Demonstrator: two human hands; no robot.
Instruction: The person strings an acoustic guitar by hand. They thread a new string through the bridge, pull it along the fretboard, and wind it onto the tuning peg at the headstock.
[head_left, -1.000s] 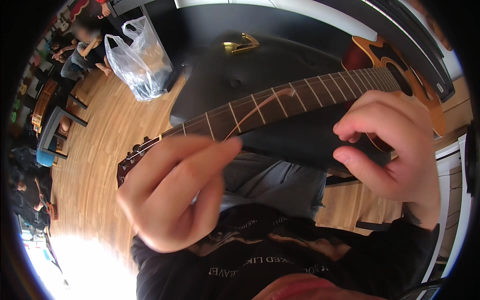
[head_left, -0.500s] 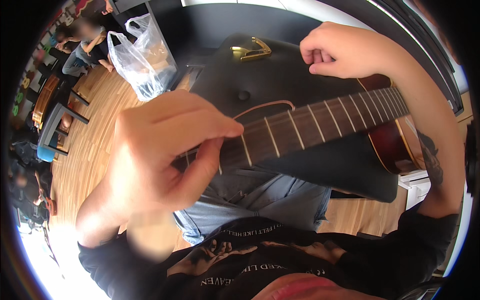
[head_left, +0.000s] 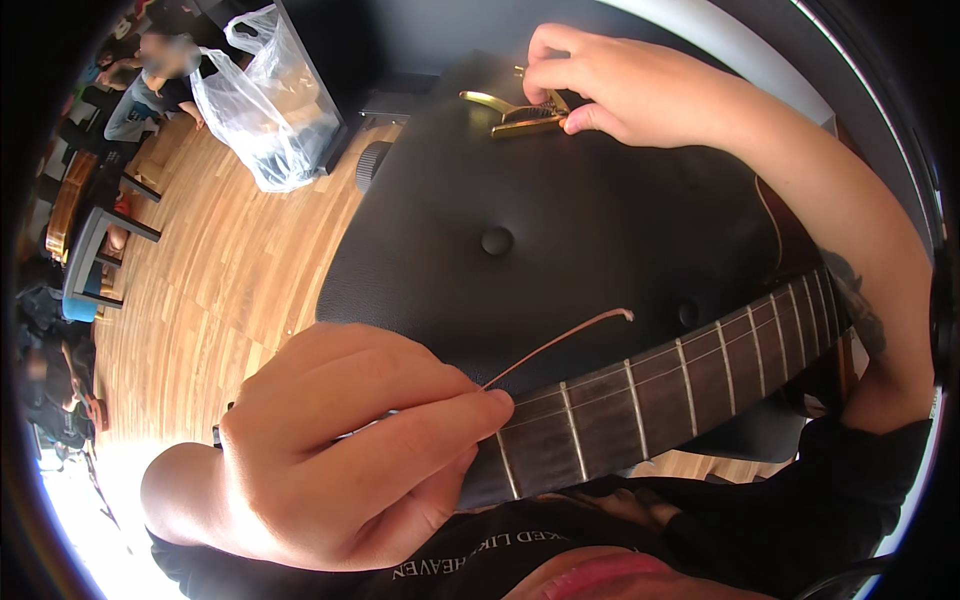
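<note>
— Since a half second back, the right hand [head_left: 615, 85] has reached farther out over the black padded stool [head_left: 560, 230] and now closes on the gold-coloured capo [head_left: 515, 112] lying at the stool's far edge; the left hand [head_left: 340, 450] has dropped lower on the guitar neck [head_left: 640, 400]

— How is each hand gripping?

— Right thumb and fingertips pinch the capo's near end, fingers curled tight round it. Left thumb and forefinger are pressed together on a loose, copper-coloured guitar string [head_left: 560, 342], which springs up from the pinch and arcs free to a curled tip over the stool

— Where does the guitar lie?

— Across the person's lap, neck slanting from lower left to upper right, dark fretboard with pale frets facing up, the body partly hidden behind the right forearm

— And around it?

— Pale wooden floor [head_left: 210, 290] to the left. A clear plastic bag [head_left: 265, 110] stands on it near the stool's upper left corner. Seated people, blurred, at the far left rim
</note>
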